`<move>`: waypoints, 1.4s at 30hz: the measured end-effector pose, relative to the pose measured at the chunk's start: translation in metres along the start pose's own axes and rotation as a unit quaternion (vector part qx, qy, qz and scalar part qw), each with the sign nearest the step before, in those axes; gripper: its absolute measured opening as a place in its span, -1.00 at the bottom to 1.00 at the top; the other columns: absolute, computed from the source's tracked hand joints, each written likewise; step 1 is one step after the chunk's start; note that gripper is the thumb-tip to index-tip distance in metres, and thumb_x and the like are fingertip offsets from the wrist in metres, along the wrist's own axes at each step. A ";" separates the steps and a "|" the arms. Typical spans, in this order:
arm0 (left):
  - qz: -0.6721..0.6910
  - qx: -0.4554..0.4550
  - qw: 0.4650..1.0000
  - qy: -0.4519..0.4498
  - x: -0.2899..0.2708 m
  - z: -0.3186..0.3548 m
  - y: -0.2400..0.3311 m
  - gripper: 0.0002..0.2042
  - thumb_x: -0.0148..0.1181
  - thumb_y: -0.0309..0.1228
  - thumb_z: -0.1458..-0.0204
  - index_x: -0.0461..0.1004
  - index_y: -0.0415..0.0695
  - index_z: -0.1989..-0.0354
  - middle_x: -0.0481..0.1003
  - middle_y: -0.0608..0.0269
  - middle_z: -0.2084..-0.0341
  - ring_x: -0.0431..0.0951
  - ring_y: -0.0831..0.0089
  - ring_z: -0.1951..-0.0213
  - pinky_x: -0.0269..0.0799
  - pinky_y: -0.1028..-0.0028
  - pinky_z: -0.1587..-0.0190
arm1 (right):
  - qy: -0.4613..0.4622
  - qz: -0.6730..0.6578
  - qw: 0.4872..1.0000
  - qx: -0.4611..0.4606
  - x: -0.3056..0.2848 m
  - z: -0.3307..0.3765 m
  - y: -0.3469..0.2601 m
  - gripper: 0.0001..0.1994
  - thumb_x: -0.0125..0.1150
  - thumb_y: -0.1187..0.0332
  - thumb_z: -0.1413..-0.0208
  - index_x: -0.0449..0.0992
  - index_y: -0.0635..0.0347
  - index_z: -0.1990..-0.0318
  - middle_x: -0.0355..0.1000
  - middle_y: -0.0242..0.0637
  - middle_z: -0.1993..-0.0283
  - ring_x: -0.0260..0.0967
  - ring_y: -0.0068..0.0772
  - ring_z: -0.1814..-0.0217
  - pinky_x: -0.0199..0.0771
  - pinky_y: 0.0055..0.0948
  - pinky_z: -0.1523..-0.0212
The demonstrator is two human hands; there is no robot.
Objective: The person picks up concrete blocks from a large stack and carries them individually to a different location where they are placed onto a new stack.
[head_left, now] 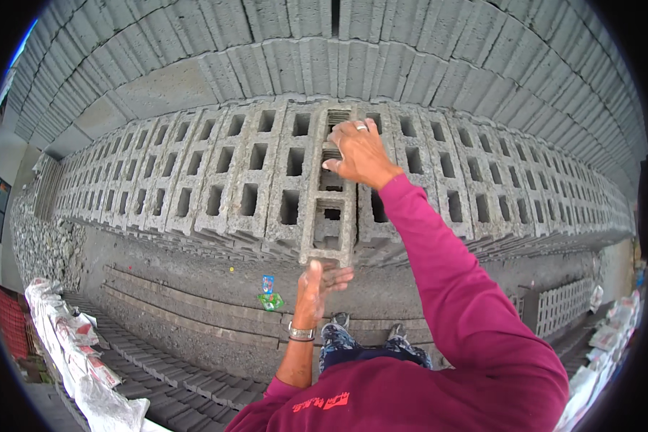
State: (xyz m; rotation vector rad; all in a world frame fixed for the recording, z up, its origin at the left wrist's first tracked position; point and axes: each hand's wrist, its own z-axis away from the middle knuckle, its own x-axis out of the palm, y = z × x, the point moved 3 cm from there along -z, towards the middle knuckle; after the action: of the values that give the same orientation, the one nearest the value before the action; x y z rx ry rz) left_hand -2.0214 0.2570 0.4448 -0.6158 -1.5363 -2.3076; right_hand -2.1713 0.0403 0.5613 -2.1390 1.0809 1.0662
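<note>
A grey hollow concrete block (329, 250) stands out from the middle of a long row, its near end projecting toward me. My right hand (363, 153), with a ring on one finger, is closed over the block's upper part, fingers and thumb bent into its holes. Just below the block's near end is my left hand (315, 294), its fingers stretched out sideways and its thumb up. Whether the left hand touches the block's end, I cannot tell. On both sides, more hollow blocks (223, 160) are packed tightly, their rectangular holes facing up.
Behind the row rises a tall wall of stacked blocks (295, 68). Gravel (47, 241) lies at the left. Near my feet are long ground strips (194, 317) and small colourful wrappers (269, 300). White sacks (65, 331) and more stacked blocks (563, 306) flank me.
</note>
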 end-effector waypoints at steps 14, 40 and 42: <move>-0.544 -0.368 0.745 0.116 -0.117 0.008 -0.290 -0.60 0.13 -0.13 -0.14 0.48 -0.29 0.14 0.58 -0.10 0.29 0.62 0.26 0.47 0.43 0.36 0.57 | -0.256 0.036 0.631 0.731 -0.148 0.779 0.067 -0.59 0.29 0.04 0.10 0.60 0.25 0.31 0.54 0.10 0.25 0.52 0.11 0.13 0.53 -0.05 0.07; -0.641 -0.331 0.518 -0.461 0.578 -0.140 -0.828 -0.57 0.18 -0.11 -0.15 0.46 -0.22 -0.01 0.60 0.12 0.27 0.60 0.43 0.39 0.46 0.48 0.36 | 0.229 -0.161 0.280 0.918 -0.232 1.028 0.243 -0.65 0.28 0.19 -0.03 0.58 0.34 0.19 0.55 0.10 0.23 0.54 0.01 0.11 0.48 -0.17 0.08; -0.649 -0.335 0.478 -0.488 0.575 -0.137 -0.876 -0.59 0.18 -0.13 -0.15 0.49 -0.22 0.01 0.60 0.11 0.29 0.60 0.41 0.38 0.49 0.45 0.35 | 0.235 -0.199 0.254 0.917 -0.209 1.049 0.266 -0.66 0.27 0.20 -0.04 0.58 0.35 0.19 0.55 0.10 0.22 0.54 0.01 0.10 0.48 -0.17 0.07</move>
State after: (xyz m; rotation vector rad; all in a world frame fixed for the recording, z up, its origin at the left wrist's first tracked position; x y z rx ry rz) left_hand -2.9553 0.4584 -0.0076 -1.5654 -1.5775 -4.4106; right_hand -2.9058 0.7349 0.1217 -0.2958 0.7908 -1.0874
